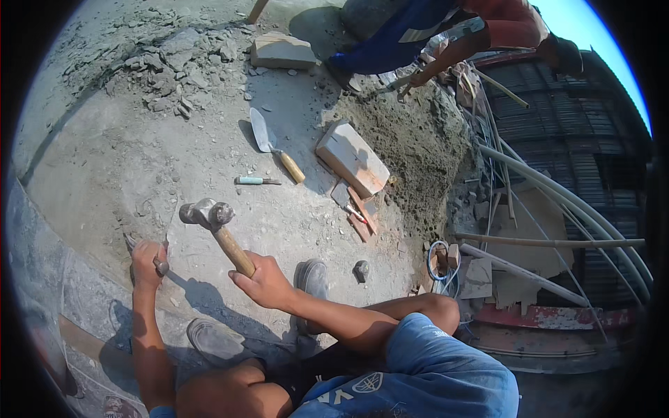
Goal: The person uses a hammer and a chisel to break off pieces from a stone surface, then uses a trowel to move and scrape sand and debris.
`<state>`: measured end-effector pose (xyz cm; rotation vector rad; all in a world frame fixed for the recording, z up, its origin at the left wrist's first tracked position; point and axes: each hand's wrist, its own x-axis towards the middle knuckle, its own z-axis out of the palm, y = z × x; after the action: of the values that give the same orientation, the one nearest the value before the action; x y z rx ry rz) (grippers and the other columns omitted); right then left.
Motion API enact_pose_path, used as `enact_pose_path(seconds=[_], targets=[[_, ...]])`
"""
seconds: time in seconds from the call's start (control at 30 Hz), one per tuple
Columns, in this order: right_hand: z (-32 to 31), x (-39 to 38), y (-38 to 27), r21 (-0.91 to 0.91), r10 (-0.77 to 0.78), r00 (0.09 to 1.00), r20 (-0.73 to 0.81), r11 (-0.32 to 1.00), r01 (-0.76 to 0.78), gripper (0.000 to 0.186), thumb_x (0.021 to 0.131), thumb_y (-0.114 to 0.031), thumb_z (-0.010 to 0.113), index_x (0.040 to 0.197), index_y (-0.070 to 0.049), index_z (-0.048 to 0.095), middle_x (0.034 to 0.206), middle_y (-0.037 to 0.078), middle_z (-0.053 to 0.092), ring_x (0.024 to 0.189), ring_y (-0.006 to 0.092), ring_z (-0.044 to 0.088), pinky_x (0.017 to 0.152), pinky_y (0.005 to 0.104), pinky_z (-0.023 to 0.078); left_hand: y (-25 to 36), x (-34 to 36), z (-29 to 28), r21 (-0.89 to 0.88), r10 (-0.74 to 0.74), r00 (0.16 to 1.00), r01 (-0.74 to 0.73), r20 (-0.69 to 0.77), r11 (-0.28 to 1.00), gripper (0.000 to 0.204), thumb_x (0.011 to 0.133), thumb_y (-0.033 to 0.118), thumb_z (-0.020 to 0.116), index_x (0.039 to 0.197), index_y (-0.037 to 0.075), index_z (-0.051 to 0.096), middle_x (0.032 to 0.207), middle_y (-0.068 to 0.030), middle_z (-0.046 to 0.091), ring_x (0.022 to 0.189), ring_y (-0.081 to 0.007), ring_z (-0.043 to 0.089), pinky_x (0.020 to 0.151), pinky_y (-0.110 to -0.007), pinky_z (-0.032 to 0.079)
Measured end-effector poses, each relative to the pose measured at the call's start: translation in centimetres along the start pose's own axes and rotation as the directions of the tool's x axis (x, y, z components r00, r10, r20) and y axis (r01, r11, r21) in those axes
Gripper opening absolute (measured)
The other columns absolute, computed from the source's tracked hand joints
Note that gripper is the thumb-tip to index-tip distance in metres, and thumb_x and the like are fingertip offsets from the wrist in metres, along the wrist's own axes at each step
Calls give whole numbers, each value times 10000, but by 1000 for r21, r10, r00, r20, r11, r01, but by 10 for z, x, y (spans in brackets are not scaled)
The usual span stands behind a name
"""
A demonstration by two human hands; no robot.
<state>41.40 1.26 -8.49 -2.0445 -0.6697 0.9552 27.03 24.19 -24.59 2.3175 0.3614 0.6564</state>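
Note:
My right hand (265, 279) is closed around the wooden handle of a hammer (228, 238), whose worn metal head is raised over the ground. My left hand (148, 262) grips a metal chisel (162, 267) low at the left, beside the edge of the concrete. The chisel's rounded butt sticks out on the near side of the fist, and its other end shows only in part beyond the fingers. The hammer head is apart from the chisel. Farther out lie a pointed trowel (263, 134) with a wooden handle and a small tool with a pale blue grip (251, 180).
A pale block (353, 159) and reddish tile scraps (362, 214) lie right of the trowel. Beyond are a sand heap (425, 139), rubble (174, 63) and another block (282, 51). Another person (397, 42) works at the upper right. Pipes (557, 195) lean at right.

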Motion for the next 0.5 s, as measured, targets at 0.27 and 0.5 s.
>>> enact_pose_path(seconds=[0.27, 0.5], targets=[[-7, -6, 11, 70, -84, 989, -119, 993, 93, 248, 836, -202, 613, 890, 24, 526, 645, 196, 526, 585, 316, 520, 585, 410, 425, 10, -7, 20, -358, -130, 986, 159, 103, 920, 409, 927, 166, 546, 613, 38, 316, 546, -78, 321, 500, -208, 355, 502, -353, 273], [-15, -9, 6, 54, -36, 991, -129, 998, 43, 262, 827, -216, 611, 912, 23, 547, 641, 209, 549, 590, 341, 555, 585, 420, 434, -77, 34, -3, -702, -614, 781, 500, 112, 508, 438, 978, 206, 500, 603, 46, 342, 553, -2, 316, 528, -105, 321, 507, -302, 268]])
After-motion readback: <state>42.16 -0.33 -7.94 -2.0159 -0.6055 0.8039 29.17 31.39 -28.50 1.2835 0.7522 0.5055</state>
